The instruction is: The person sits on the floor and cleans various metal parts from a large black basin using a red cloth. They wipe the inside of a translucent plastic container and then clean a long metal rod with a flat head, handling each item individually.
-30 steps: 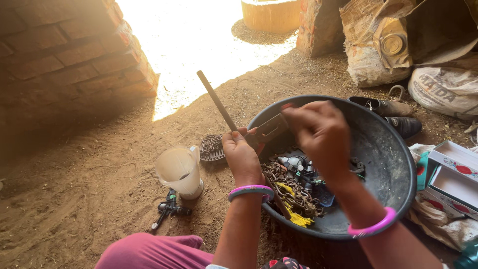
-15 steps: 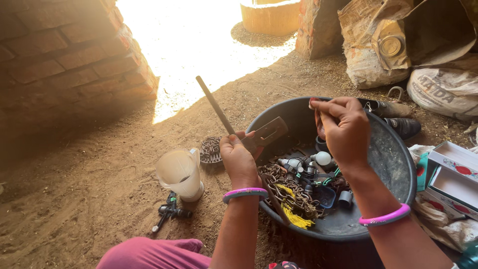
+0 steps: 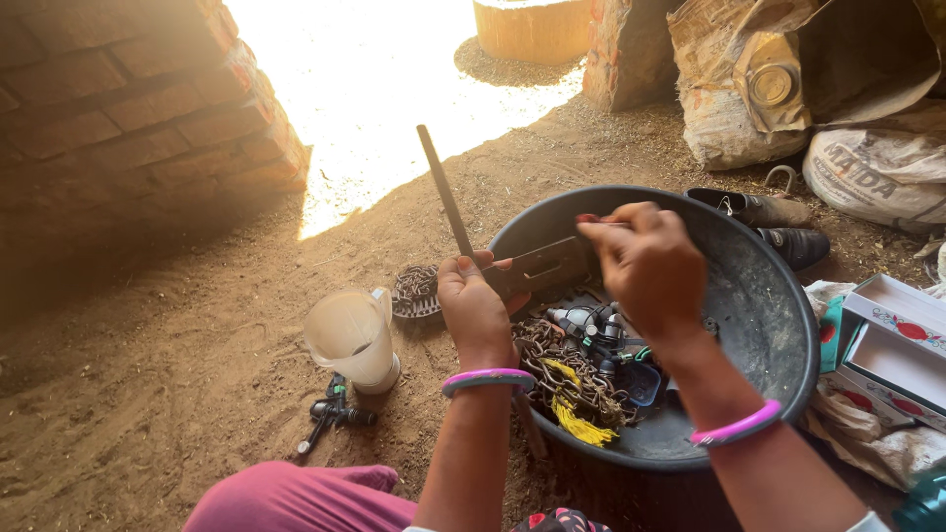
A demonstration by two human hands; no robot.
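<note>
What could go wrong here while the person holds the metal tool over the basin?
The left hand grips the long metal tool near its flat part, so the right hand's fingers could get scraped. The plastic jug stands close by the left elbow side and could be knocked over onto the sandy ground.

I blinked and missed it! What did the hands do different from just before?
The right hand moved back left from the basin's far side, pinching something small above the flat metal piece. The left hand kept gripping the long-handled tool. The plastic jug and chains stayed put.
</note>
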